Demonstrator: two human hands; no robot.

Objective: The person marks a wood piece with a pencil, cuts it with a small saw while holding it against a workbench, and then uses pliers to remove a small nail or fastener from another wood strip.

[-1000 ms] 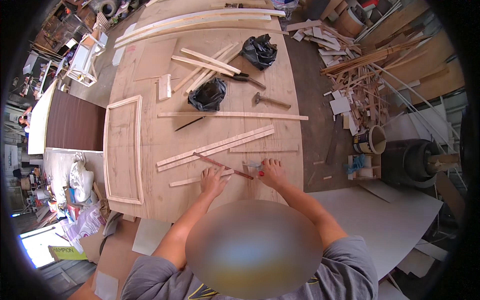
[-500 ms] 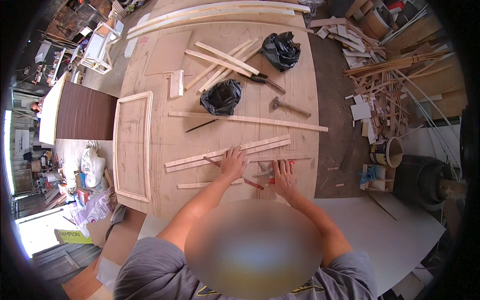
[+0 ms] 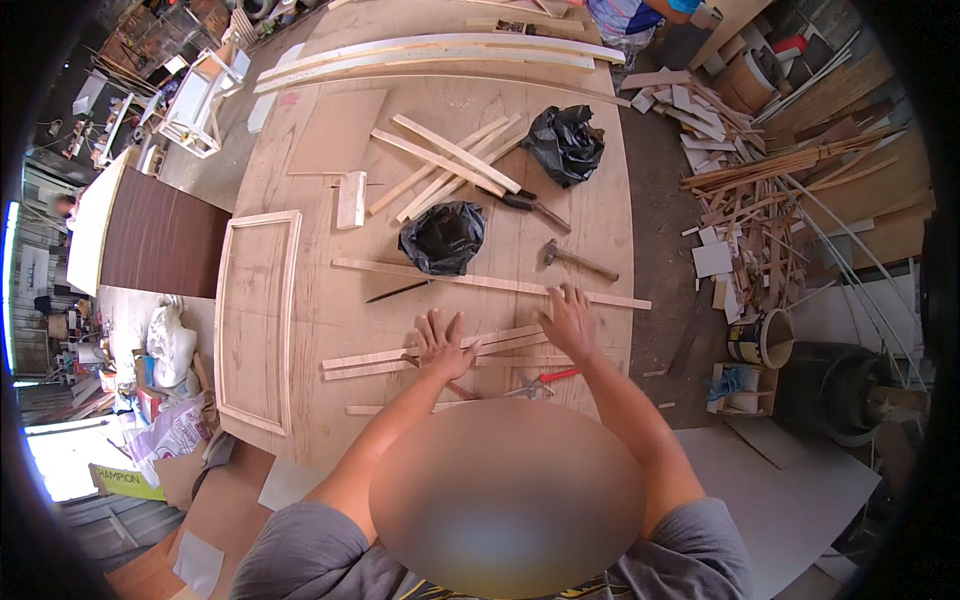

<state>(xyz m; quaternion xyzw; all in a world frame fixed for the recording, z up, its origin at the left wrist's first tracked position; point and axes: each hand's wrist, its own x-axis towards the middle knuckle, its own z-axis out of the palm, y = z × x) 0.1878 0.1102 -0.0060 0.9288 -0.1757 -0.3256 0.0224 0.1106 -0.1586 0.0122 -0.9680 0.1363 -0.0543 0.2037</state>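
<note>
My left hand (image 3: pixel 442 345) lies with spread fingers over a pair of narrow wooden strips (image 3: pixel 375 362) in front of me. A thin reddish strip (image 3: pixel 460 391) passes beneath it. My right hand (image 3: pixel 571 325) is farther right, fingers apart and holding nothing; its fingertips reach a long wooden strip (image 3: pixel 500 284) that crosses the table, and whether they touch it I cannot tell. Close to my right forearm lies a red-handled metal tool (image 3: pixel 556 377), like pliers or snips, partly hidden. Another short strip (image 3: pixel 375 409) sits nearest me.
On the wooden table (image 3: pixel 330 320) are two black plastic bags (image 3: pixel 442 238), a hammer (image 3: pixel 580 260), a chisel-like tool (image 3: pixel 535 207), crossed wood pieces (image 3: pixel 450 160) and a rectangular frame (image 3: pixel 291 330). Scrap wood (image 3: pixel 750 230) is piled at right. Another person (image 3: pixel 640 20) stands at the far end.
My right hand has left the red-handled tool and moved forward toward the long strip. My left hand's fingers have spread. The view has shifted, and a person shows at the far end.
</note>
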